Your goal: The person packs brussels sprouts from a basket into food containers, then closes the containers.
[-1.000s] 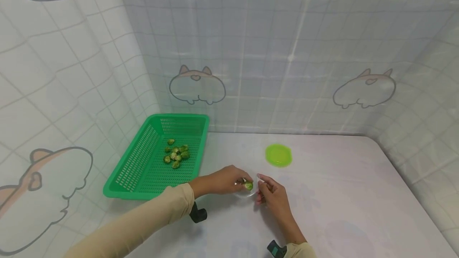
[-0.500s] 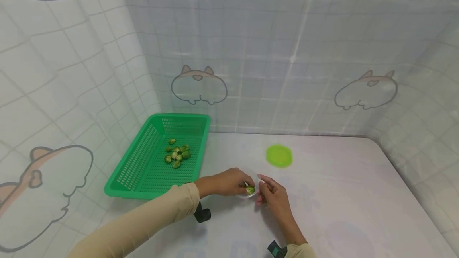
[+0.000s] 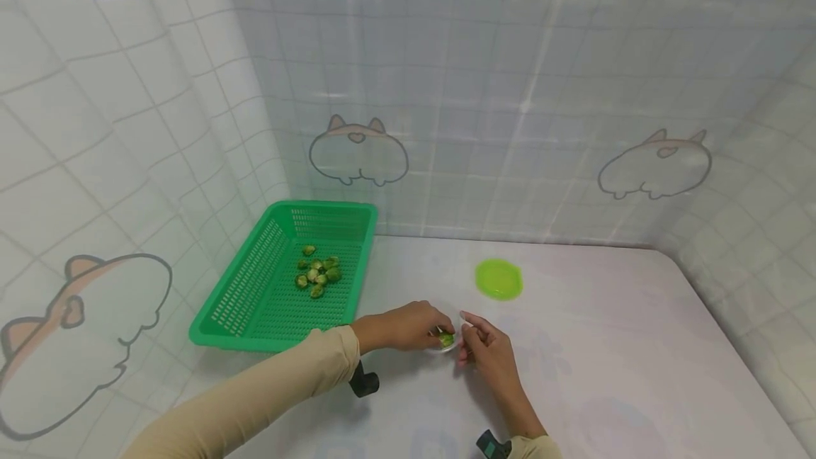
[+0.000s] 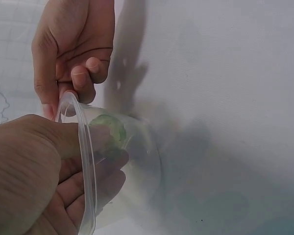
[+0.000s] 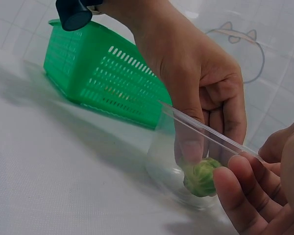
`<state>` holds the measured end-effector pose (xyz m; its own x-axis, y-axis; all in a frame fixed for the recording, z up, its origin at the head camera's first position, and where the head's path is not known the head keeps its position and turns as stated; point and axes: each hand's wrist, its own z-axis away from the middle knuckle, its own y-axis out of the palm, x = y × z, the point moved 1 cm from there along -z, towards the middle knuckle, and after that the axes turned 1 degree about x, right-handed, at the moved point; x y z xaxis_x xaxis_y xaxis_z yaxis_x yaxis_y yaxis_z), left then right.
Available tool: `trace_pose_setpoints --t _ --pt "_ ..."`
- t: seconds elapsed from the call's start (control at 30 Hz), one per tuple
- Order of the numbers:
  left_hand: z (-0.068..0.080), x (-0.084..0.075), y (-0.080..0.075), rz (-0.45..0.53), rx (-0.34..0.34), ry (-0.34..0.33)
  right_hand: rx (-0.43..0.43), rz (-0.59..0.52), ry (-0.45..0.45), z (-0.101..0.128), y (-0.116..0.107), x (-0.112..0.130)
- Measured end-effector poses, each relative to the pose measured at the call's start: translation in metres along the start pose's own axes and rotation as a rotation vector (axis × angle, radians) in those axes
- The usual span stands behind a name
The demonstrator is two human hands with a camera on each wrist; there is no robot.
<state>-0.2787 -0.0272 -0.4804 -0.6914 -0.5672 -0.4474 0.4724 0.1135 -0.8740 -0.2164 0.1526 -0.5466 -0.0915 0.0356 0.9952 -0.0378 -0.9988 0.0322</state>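
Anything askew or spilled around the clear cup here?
Nothing spilled. The clear cup is tilted, not upright, steadied by the right hand while the left hand lowers a sprout into it. The green lid lies apart.

A pale bench (image 3: 605,346) with a faint printed pattern carries a green basket (image 3: 255,303) at its back left, a round lime-green lid (image 3: 499,279) lying flat near the middle, and a clear plastic cup (image 3: 448,342) standing in front of the lid, well apart from it.
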Motion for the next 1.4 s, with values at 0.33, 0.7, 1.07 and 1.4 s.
trace_pose_setpoints --t 0.33,0.7,1.07,1.4 --pt "0.001 -0.001 -0.001 0.002 -0.005 -0.004 -0.012 -0.005 0.001 -0.001 0.000 -0.003" --pt "0.013 0.006 -0.012 0.093 -0.109 0.042 -0.001 -0.014 -0.020 -0.002 0.001 -0.002" --pt "0.045 0.019 -0.037 0.187 -0.328 0.051 -0.010 0.041 0.023 -0.003 -0.001 -0.004" --pt "0.098 0.039 -0.067 0.276 -0.462 -0.065 -0.008 0.029 -0.001 0.000 0.000 -0.001"
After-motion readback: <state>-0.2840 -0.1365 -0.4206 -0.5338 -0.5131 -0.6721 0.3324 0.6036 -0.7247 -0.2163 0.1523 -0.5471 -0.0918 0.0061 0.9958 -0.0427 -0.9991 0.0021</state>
